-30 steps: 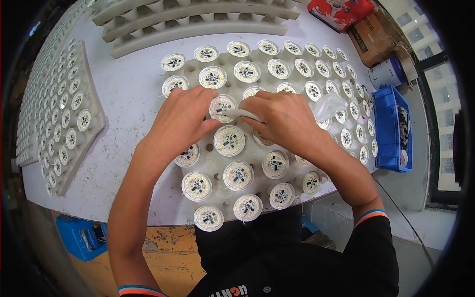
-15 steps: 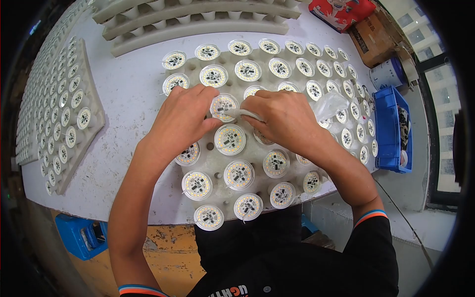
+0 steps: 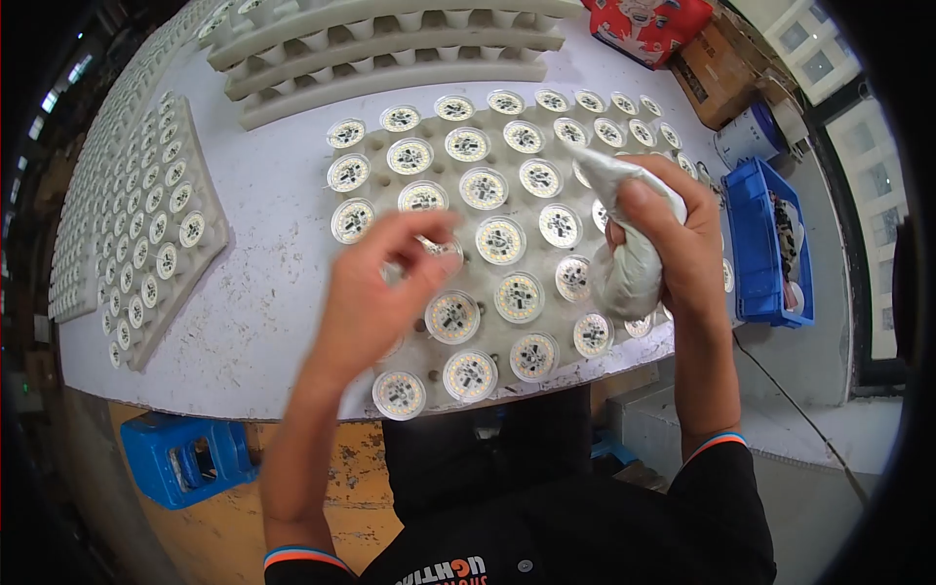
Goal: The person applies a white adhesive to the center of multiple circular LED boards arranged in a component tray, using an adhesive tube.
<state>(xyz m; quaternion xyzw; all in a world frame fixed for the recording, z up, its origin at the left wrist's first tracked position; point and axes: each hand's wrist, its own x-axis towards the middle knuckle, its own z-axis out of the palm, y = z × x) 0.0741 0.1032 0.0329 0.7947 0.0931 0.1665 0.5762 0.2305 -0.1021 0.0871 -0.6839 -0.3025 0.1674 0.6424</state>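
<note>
A grey moulded tray (image 3: 468, 278) holds rows of round clear-rimmed discs, each with a white board, yellow dots and dark chips. Over its left part, my left hand (image 3: 385, 283) is blurred, fingers curled around the rim of one disc (image 3: 444, 255); whether it grips that disc is unclear. My right hand (image 3: 673, 229) is wrapped round a whitish plastic piping bag (image 3: 629, 263), raised above the tray's right part. The bag's narrow tip points up and left.
Stacked grey trays (image 3: 390, 60) stand at the back. Another filled tray (image 3: 161, 234) lies at left. A blue bin (image 3: 760, 244), a white bucket (image 3: 749, 138), a cardboard box (image 3: 717, 68) and a red bag (image 3: 648, 27) are at right. A blue stool (image 3: 180, 458) stands below the table.
My right hand has moved right and turned, raising the bag's tip away from the discs. The left hand has shifted down and left. The whole view has shifted slightly.
</note>
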